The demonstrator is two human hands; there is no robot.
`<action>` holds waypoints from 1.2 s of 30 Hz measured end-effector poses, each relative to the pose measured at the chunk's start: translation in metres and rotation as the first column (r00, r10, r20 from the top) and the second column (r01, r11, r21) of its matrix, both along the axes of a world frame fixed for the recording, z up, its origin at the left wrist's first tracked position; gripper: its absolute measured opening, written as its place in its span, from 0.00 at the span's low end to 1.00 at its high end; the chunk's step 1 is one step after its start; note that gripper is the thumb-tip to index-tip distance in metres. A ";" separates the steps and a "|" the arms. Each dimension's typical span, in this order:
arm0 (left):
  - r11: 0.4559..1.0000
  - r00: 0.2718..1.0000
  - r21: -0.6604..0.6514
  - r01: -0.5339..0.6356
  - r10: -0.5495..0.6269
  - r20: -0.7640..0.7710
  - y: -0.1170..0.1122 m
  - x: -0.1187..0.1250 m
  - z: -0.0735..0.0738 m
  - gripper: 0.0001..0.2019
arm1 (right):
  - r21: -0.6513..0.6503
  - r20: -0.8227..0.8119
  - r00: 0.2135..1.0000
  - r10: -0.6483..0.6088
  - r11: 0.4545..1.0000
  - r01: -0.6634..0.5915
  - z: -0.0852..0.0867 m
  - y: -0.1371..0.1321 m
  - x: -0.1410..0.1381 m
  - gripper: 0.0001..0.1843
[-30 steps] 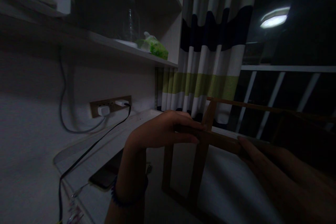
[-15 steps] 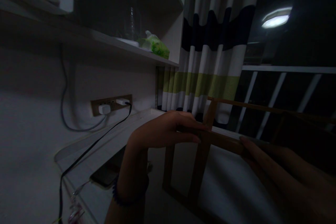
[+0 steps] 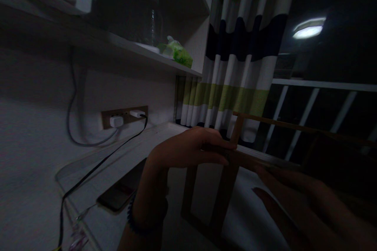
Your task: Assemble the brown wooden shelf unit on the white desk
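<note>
head view shows the left grip (image 3: 191, 147) pinching the wooden frame (image 3: 224, 194), whose held bar (image 3: 246, 160) runs rightward from it to the right grip (image 3: 306, 200), spread apart with its thumb clear of the wood.

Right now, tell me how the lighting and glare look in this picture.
Head view: dim overall, the lamp glaring white; head view again: the right hand lies in deeper shadow than the left hand, and the wooden frame is dark, its grain unreadable; same head view: the clear bottle barely shows.
</note>
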State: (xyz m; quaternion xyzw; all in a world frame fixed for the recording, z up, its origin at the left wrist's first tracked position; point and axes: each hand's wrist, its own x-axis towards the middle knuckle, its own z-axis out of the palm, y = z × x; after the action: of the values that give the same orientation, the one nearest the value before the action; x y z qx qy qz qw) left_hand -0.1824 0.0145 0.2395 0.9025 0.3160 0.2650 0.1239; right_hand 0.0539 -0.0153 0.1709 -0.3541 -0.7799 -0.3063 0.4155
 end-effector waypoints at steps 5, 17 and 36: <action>1.000 0.999 -0.002 0.024 -0.024 0.030 0.001 -0.001 -0.002 0.18 | 0.113 0.268 0.963 -0.041 0.994 0.011 0.011 0.004 -0.030 0.22; 0.999 0.999 0.027 0.018 -0.019 0.026 0.000 -0.001 -0.001 0.14 | -0.010 0.071 0.996 0.053 0.999 -0.053 0.011 0.011 -0.058 0.15; 1.000 0.999 0.006 -0.026 0.026 0.039 -0.001 -0.003 -0.003 0.15 | -0.155 -0.130 0.982 0.137 0.975 -0.157 0.037 0.003 -0.067 0.07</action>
State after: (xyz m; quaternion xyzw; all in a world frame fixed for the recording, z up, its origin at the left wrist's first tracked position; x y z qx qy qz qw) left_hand -0.1856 0.0138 0.2367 0.8933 0.3245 0.2854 0.1235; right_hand -0.0131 -0.0119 0.2082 -0.3460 -0.8006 -0.1874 0.4520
